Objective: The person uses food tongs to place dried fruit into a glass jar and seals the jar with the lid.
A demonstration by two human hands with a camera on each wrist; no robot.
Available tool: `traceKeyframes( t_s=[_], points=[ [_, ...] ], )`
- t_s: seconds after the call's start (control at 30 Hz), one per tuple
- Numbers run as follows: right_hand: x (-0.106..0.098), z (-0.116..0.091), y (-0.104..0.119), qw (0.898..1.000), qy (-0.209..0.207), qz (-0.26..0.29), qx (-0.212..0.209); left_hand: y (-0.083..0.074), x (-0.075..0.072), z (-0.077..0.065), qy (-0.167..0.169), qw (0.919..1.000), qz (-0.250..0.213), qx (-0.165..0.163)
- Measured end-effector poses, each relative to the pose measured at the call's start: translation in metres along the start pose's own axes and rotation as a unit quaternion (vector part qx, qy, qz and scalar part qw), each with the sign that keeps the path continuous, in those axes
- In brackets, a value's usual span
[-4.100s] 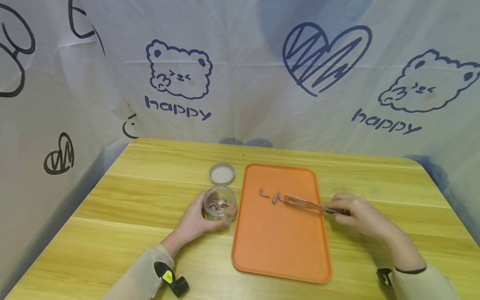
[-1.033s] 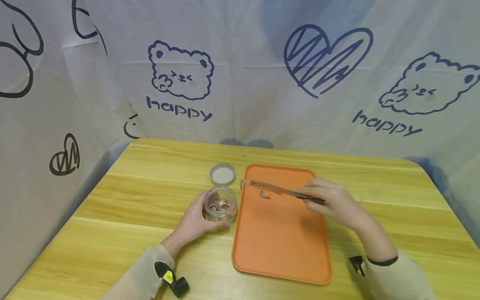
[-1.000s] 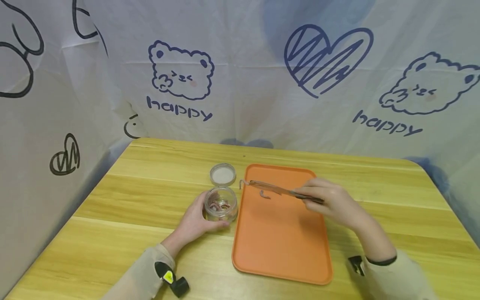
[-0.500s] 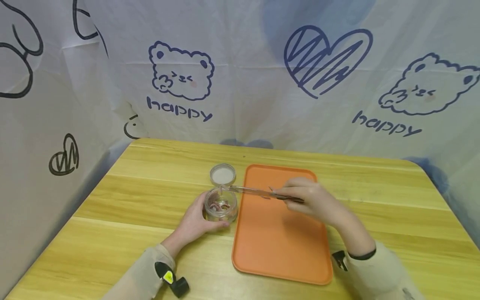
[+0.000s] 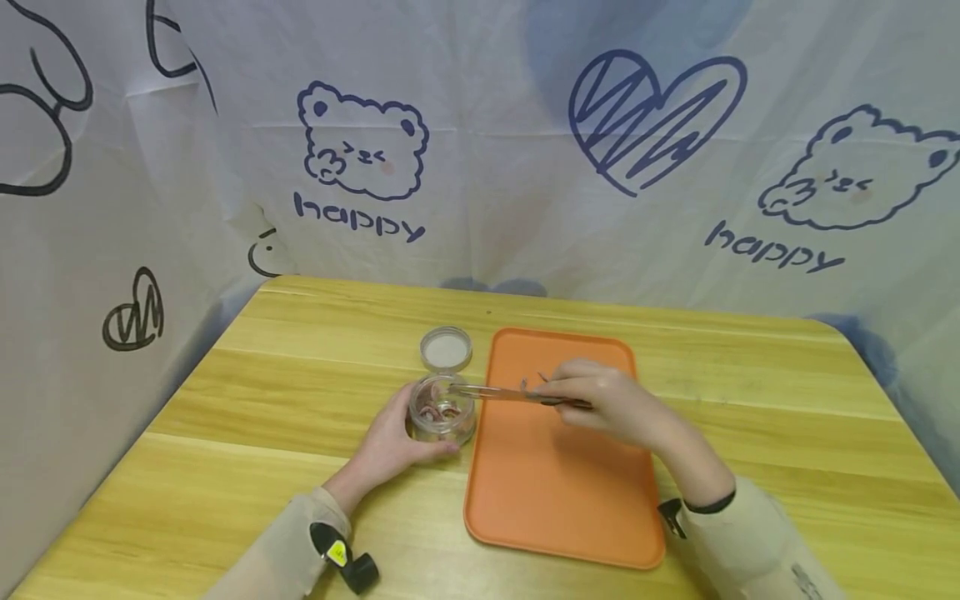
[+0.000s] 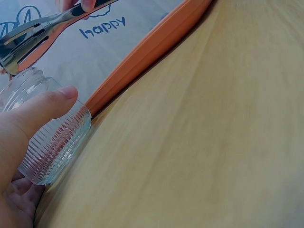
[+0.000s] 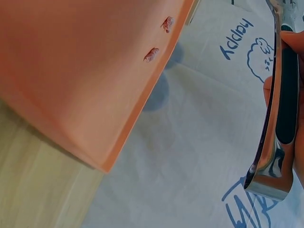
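My left hand (image 5: 386, 446) grips a ribbed clear glass jar (image 5: 442, 432) from its left side, thumb along the front. Several curled, brownish-pink strips (image 5: 431, 413) lie in the jar. With my right hand (image 5: 600, 402) I hold metal tongs (image 5: 495, 393) by their dark handle, over the tray. Their tips reach over the jar's mouth, and a pale strip shows right by them at the far rim. In the left wrist view the tongs (image 6: 35, 38) hang close above the jar's neck. Two small strips (image 7: 151, 54) lie on the orange tray (image 5: 562, 508).
A round jar lid (image 5: 446, 348) lies just behind the jar on the wood-grain table (image 5: 300, 375). The tray's raised left rim stands close to the jar's right side. A printed white cloth (image 5: 510, 208) hangs behind the table's back edge.
My right hand has lifted a strip off the tray with the tongs and carried it left, then down to the jar's mouth. My left hand stays on the jar.
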State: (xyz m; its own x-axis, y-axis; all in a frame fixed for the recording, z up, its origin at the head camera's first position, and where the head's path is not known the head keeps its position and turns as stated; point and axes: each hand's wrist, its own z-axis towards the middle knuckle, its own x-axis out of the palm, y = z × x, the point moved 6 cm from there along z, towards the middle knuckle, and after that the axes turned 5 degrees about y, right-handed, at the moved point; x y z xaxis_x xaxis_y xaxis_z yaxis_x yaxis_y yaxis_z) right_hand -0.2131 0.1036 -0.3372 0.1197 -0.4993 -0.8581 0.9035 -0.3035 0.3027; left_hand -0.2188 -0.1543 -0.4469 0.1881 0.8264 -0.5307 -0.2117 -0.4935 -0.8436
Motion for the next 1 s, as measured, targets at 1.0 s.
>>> traceKeyframes(
  t_s=[1.0],
  points=[
    [0.0028, 0.0024, 0.0018, 1.000, 0.008, -0.003, -0.005, 0.0020, 0.0003, -0.0008, -0.002, 0.9999, 0.008, 0.008]
  ],
)
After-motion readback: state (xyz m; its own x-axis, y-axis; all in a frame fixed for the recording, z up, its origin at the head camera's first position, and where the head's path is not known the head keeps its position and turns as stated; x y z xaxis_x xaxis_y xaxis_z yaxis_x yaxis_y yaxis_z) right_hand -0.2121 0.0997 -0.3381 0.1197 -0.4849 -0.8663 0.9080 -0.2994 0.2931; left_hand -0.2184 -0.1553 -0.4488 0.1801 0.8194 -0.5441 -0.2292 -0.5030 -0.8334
